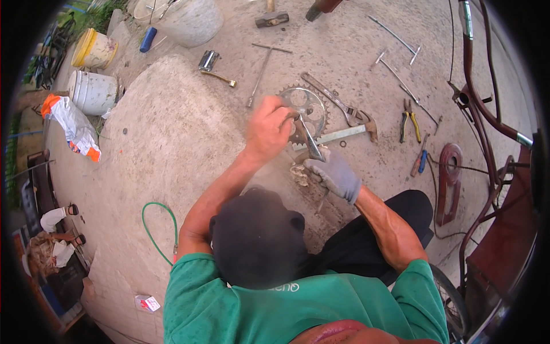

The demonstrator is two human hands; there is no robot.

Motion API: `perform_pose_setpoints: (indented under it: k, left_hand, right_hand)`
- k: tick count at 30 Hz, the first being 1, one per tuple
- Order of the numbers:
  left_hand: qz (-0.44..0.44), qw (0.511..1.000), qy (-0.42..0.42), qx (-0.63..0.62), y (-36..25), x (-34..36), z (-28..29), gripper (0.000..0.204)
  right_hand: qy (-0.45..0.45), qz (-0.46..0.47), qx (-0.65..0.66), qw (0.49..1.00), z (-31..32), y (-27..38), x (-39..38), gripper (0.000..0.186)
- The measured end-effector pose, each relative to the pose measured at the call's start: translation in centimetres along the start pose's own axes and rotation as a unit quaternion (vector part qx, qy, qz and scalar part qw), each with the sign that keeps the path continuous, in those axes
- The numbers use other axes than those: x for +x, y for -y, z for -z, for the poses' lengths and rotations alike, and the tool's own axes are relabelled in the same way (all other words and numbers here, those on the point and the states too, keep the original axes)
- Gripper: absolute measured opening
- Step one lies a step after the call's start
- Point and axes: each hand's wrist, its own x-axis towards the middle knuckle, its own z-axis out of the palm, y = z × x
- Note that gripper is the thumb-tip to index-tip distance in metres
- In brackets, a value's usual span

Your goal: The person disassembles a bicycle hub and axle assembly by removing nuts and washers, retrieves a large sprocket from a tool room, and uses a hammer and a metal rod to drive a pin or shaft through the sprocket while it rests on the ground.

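My bare left hand (268,129) is slightly blurred, its fingers pinched by the upper end of a silver crank arm (310,137). What they pinch, if anything, I cannot make out. In a grey glove, my right hand (335,174) is closed round the crank arm's lower end. The arm slants across a toothed chainring (312,103) close to the ground. Just right of the chainring lie a claw hammer (344,135) with a pale handle and an adjustable wrench (327,92). A crumpled rag (299,174) sits under the gloved hand.
Pliers (409,121), screwdrivers (422,162) and a red chain guard (450,183) lie to the right, beside a dark red bicycle frame (478,103). T-handled tools (264,71), a pedal (209,60) and a heavy hammer (272,20) lie farther off. Buckets (91,93) stand at left, near a green cord (145,221).
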Motion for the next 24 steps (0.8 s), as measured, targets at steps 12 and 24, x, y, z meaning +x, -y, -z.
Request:
perform_pose_setpoints:
  k: [12,24]
  left_hand:
    - [-0.002,1.000,0.002,-0.005,-0.1,0.2,0.2,0.017]
    - [-0.001,1.000,-0.001,0.002,-0.2,0.3,0.1,0.018]
  right_hand:
    - [0.007,-0.021,0.022,1.000,-0.1,0.4,-0.2,0.029]
    - [-0.002,-0.015,0.026,1.000,0.0,-0.5,0.3,0.029]
